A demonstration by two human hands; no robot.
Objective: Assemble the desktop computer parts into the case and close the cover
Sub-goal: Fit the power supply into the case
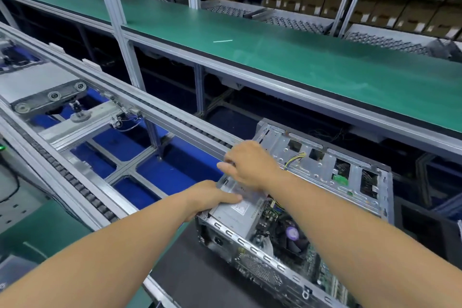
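An open grey metal computer case lies on its side at the lower right, without a cover. Inside it I see the power supply, a CPU fan and green motherboard. My left hand rests on the case's left edge, thumb lying along the power supply's top. My right hand reaches over the left far corner of the case, fingers curled down round the metal edge there. What its fingertips hold is hidden.
The case sits on a black mat. A roller conveyor frame with blue floor below runs to the left. A long green shelf crosses above and behind. Cardboard boxes fill racks at the back.
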